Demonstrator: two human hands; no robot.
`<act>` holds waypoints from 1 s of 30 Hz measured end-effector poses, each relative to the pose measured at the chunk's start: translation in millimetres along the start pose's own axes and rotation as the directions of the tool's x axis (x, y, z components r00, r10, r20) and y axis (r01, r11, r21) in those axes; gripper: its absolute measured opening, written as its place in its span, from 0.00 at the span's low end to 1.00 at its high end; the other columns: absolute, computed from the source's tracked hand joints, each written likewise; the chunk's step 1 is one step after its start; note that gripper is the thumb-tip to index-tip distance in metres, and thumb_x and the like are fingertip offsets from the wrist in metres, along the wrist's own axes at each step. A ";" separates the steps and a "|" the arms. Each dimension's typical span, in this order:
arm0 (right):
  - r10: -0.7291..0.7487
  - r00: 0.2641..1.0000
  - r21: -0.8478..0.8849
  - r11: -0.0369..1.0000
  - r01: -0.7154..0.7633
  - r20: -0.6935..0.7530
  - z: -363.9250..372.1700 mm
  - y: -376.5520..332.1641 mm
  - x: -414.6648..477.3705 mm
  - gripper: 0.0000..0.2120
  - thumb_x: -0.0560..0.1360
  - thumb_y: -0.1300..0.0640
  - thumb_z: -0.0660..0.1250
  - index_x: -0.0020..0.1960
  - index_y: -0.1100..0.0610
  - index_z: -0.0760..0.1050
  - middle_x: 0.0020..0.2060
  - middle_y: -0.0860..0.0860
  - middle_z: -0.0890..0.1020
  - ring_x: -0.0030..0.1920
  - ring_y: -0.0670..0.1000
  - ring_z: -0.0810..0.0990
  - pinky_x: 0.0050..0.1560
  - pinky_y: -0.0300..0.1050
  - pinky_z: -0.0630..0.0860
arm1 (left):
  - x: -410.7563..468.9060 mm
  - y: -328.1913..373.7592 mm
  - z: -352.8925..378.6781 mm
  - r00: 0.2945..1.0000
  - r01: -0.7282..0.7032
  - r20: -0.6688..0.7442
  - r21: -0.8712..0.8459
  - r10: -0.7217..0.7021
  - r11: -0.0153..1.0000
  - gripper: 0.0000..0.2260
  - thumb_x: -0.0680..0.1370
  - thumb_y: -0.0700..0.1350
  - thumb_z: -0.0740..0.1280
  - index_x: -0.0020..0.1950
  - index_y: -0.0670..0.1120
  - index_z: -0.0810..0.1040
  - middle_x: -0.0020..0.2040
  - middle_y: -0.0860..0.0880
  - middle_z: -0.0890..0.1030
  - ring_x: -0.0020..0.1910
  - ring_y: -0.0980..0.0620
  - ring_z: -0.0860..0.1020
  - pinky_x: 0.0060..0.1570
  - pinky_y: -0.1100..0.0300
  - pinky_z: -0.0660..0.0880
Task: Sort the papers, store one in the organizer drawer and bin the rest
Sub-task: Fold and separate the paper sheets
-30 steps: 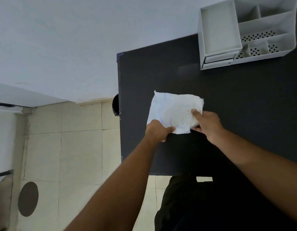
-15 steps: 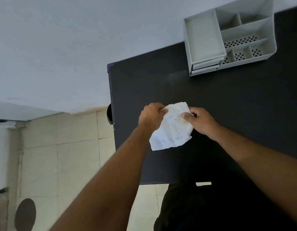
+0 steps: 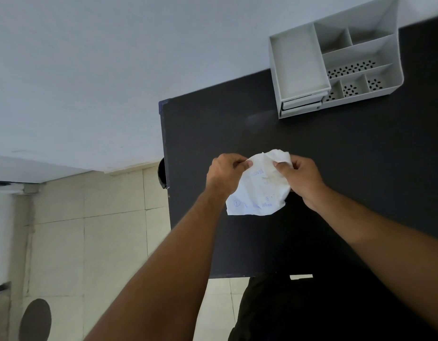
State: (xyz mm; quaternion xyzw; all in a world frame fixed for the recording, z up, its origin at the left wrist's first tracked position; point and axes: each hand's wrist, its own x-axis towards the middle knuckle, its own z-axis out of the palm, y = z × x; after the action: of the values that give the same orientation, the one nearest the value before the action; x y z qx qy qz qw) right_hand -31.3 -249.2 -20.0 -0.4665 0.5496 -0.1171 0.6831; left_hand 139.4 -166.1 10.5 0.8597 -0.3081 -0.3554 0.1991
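A creased white paper [image 3: 258, 190] with blue writing hangs above the black table [image 3: 348, 168], held up by both hands. My left hand [image 3: 225, 174] pinches its upper left edge and my right hand [image 3: 299, 177] grips its upper right edge, where the paper is bunched. The grey desk organizer [image 3: 336, 62] stands at the table's far edge against the wall, with its small drawers [image 3: 301, 104] at the front left, seemingly closed. The lower edge of the paper hangs free.
A dark round object [image 3: 161, 173], partly hidden, sits beside the table's left edge above the tiled floor [image 3: 90, 237]. A dark round patch [image 3: 35, 321] lies on the floor at the lower left. The white wall runs behind the table.
The paper lay flat on the table a second ago with both hands at its near edge. Both hands have since lifted it by its far edge, and its top right is crumpling.
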 end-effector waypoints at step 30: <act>0.268 0.937 0.219 0.923 -0.316 0.224 3.3 6.7 -11.1 0.13 0.79 0.56 0.69 0.63 0.55 0.77 0.55 0.55 0.84 0.53 0.55 0.85 0.48 0.50 0.84 | -0.6 -7.3 -1.5 0.979 0.013 -0.200 0.261 0.041 0.965 0.12 0.82 0.54 0.64 0.62 0.54 0.80 0.57 0.53 0.83 0.58 0.49 0.78 0.58 0.49 0.76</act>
State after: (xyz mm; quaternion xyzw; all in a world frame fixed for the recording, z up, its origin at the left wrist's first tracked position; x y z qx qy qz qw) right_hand -34.9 -236.6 -18.1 -0.2976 0.5263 -0.0375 0.7956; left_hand 142.9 -160.2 7.7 0.9081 -0.3362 -0.2205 0.1170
